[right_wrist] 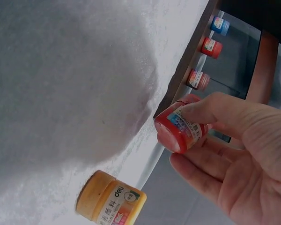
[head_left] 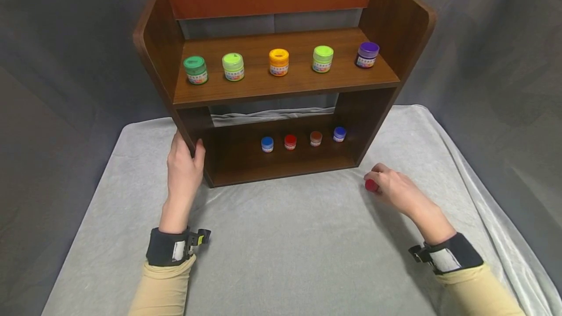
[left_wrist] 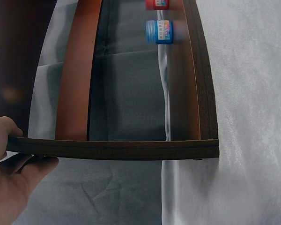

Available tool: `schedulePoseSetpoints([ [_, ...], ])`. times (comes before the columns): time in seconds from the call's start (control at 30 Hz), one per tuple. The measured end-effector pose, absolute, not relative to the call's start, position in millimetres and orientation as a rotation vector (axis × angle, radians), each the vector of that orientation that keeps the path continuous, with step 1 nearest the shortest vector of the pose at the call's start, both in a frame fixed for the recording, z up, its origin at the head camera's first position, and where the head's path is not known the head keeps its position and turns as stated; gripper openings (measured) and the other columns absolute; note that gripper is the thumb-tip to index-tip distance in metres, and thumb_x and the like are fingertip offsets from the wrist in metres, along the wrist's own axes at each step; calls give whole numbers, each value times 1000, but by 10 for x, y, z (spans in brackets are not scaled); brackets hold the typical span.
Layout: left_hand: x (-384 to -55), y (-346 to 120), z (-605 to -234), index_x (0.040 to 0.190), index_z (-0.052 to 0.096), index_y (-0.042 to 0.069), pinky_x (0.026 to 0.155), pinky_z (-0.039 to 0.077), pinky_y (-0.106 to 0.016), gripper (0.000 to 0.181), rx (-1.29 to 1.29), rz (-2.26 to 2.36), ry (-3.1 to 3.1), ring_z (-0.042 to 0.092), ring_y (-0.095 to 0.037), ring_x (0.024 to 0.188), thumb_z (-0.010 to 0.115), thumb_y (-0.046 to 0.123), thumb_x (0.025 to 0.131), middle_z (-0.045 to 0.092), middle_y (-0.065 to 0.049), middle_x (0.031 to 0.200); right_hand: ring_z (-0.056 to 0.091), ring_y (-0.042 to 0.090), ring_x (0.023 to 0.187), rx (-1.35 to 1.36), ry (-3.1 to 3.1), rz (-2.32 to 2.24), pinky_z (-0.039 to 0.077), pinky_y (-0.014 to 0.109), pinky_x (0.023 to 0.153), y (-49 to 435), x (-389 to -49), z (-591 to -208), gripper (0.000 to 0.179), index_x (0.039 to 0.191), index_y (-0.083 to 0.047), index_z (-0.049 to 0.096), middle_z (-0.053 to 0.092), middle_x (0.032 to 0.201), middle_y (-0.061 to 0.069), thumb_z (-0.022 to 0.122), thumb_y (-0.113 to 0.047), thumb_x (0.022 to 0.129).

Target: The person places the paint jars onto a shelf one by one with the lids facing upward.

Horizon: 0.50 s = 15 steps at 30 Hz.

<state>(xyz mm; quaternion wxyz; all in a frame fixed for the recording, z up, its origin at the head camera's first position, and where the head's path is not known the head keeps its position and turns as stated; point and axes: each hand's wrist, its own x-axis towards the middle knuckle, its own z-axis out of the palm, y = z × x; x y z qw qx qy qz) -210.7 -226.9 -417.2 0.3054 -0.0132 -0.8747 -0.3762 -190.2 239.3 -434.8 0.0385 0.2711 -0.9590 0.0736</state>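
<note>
My left hand [head_left: 183,169] grips the left side panel of a dark brown two-tier wooden shelf [head_left: 285,92], thumb on the near inner side. In the left wrist view the panel [left_wrist: 112,150] runs between thumb and fingers. Just off the shelf's lower right corner, my right hand [head_left: 397,191] holds a small red paint jar [right_wrist: 178,124] by its labelled side, thumb over the label. Only the jar's red top shows in the head view. A yellow paint jar [right_wrist: 110,199] appears below the right hand in the right wrist view; the head view hides it.
On the upper board stand a dark green jar [head_left: 195,70], two light green ones, an orange jar [head_left: 278,62] and a purple jar [head_left: 367,55]. Below are blue [head_left: 267,144], red [head_left: 290,142], brown [head_left: 315,139] and violet-blue [head_left: 339,134] jars. Grey cloth [head_left: 281,247] covers the table.
</note>
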Motion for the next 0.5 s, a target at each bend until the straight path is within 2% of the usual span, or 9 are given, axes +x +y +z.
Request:
schedulePoseSetpoints([
  [0.2,-2105,-2277,-4176,139,44,-5,97,49,-57,45,-23,-1002,-2326,60,-45,116,55,12,99,57,-30,125,62,24,73,777,-2964,331,56,44,68,2363,-1957,-4371,34,96,-1,62,64,88,13,80,7,70],
  [0.5,-2113,-2276,-4178,138,46,-5,96,49,-57,44,-39,-1000,-2315,60,-44,115,56,11,99,58,-29,124,53,14,67,736,-2987,480,45,28,60,2311,-2046,-4411,24,88,-4,64,61,74,5,83,-2,74],
])
